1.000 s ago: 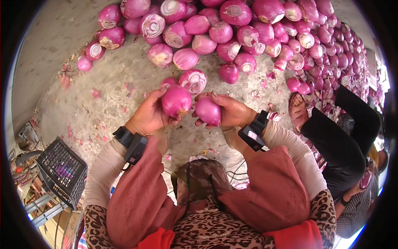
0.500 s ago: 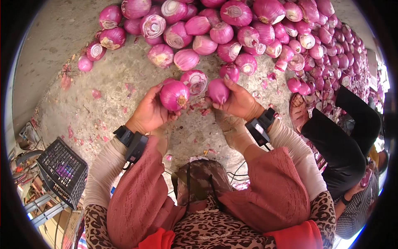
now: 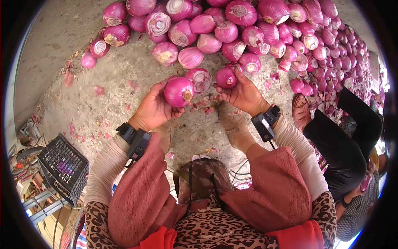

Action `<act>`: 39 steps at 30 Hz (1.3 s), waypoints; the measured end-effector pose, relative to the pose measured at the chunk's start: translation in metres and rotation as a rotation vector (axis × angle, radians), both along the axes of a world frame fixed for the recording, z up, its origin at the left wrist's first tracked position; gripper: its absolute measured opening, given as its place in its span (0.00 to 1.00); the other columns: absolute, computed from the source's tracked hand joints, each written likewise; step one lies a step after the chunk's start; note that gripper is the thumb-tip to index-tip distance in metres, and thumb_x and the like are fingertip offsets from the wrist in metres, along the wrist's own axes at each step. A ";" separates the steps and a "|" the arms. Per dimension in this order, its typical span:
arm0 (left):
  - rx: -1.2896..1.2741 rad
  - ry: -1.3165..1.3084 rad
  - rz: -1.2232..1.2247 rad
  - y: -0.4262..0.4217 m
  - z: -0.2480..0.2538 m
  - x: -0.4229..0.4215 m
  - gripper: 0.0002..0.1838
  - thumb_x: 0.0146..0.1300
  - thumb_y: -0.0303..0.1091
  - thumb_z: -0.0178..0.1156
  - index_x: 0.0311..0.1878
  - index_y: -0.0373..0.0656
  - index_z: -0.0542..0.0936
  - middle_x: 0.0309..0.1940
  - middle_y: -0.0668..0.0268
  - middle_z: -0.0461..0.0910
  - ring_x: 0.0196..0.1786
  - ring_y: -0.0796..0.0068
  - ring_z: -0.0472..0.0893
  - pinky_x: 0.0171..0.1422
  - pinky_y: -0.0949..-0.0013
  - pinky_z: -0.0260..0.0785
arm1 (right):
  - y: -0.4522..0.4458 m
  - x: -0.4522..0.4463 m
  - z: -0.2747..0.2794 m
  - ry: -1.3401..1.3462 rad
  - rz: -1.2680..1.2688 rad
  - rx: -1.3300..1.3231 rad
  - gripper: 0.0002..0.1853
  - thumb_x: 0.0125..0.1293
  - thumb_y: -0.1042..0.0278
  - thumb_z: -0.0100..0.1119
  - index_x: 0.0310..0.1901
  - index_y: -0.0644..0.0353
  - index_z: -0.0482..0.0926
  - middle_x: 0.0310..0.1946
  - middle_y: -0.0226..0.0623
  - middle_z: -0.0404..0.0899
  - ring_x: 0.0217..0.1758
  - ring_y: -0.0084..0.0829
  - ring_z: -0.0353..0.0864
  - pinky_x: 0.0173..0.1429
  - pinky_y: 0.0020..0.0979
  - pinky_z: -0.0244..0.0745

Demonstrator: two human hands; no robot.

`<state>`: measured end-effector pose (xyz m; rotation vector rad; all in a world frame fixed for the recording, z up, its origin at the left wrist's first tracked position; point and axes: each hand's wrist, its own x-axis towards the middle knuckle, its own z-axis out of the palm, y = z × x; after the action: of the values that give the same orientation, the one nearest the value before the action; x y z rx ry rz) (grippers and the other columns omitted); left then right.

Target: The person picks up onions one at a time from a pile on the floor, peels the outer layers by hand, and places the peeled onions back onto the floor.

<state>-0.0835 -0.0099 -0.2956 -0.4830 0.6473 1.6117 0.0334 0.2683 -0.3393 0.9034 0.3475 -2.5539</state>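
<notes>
A large red onion (image 3: 178, 92), its dry root end turned toward me, is gripped in my left hand (image 3: 152, 107). My right hand (image 3: 244, 93) has its fingers round a smaller red onion (image 3: 226, 78), with one pointed end facing up at me. Just beyond the two hands, between them, lies an onion with a cut face showing pale rings (image 3: 200, 79); whether the left onion touches it I cannot tell. No tool shows in either hand.
A large heap of red onions (image 3: 240, 13) spreads across the far side and right of the concrete floor (image 3: 112, 83), which is littered with skins. Another person's leg (image 3: 336, 149) is at the right. A black plastic crate (image 3: 64, 168) stands at the left.
My right hand has lifted slightly away from me and turned its onion so the pointed end now faces the camera. The left hand keeps its onion nearly in place.
</notes>
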 end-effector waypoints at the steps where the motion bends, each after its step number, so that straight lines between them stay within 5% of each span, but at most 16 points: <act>1: 0.010 -0.009 -0.003 0.000 0.000 0.000 0.31 0.69 0.57 0.42 0.64 0.43 0.66 0.51 0.40 0.75 0.40 0.57 0.78 0.45 0.60 0.72 | 0.001 0.000 0.000 0.000 0.000 0.000 0.24 0.70 0.47 0.48 0.56 0.58 0.70 0.47 0.43 0.79 0.47 0.41 0.81 0.45 0.36 0.80; 8: 0.016 -0.023 0.002 0.003 0.004 0.001 0.32 0.68 0.58 0.42 0.64 0.42 0.65 0.51 0.40 0.75 0.39 0.58 0.78 0.44 0.60 0.72 | -0.002 0.001 0.010 0.050 0.069 0.028 0.27 0.70 0.48 0.49 0.60 0.61 0.67 0.50 0.47 0.77 0.48 0.37 0.81 0.48 0.34 0.78; 15: -0.147 0.378 -0.053 0.022 0.031 0.008 0.23 0.69 0.43 0.54 0.62 0.44 0.67 0.50 0.63 0.76 0.45 0.71 0.79 0.43 0.69 0.73 | -0.042 -0.017 0.072 0.390 0.456 0.460 0.38 0.64 0.59 0.62 0.69 0.60 0.52 0.56 0.40 0.71 0.51 0.30 0.78 0.51 0.31 0.76; 19: -0.198 0.483 -0.108 0.025 0.038 0.006 0.23 0.67 0.34 0.58 0.63 0.44 0.67 0.49 0.69 0.75 0.46 0.76 0.78 0.44 0.70 0.74 | -0.043 -0.014 0.063 0.379 0.366 0.492 0.38 0.60 0.67 0.66 0.67 0.57 0.55 0.55 0.36 0.71 0.49 0.25 0.76 0.46 0.26 0.75; 26: -0.247 0.658 -0.207 0.023 0.043 -0.007 0.16 0.68 0.34 0.57 0.57 0.41 0.75 0.45 0.70 0.78 0.43 0.80 0.77 0.43 0.73 0.73 | -0.038 -0.009 0.057 0.390 0.242 0.345 0.36 0.58 0.71 0.67 0.66 0.56 0.58 0.52 0.34 0.73 0.47 0.23 0.76 0.45 0.24 0.74; 31: -0.329 0.981 -0.192 0.024 0.039 -0.006 0.11 0.68 0.34 0.58 0.47 0.38 0.78 0.34 0.71 0.80 0.36 0.83 0.76 0.41 0.77 0.69 | -0.035 -0.007 0.063 0.259 0.281 0.213 0.30 0.64 0.63 0.62 0.65 0.57 0.60 0.50 0.37 0.75 0.46 0.32 0.81 0.44 0.28 0.76; 39: -0.304 0.804 -0.264 0.027 0.046 -0.008 0.08 0.68 0.35 0.58 0.41 0.40 0.78 0.31 0.73 0.78 0.32 0.84 0.74 0.39 0.78 0.68 | -0.028 -0.001 0.036 0.290 0.378 -0.159 0.28 0.70 0.46 0.48 0.62 0.59 0.65 0.49 0.41 0.78 0.45 0.38 0.82 0.42 0.32 0.78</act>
<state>-0.0915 0.0174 -0.2494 0.0676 1.5049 1.4282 0.0322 0.2402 -0.3037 0.3662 0.3542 -2.3150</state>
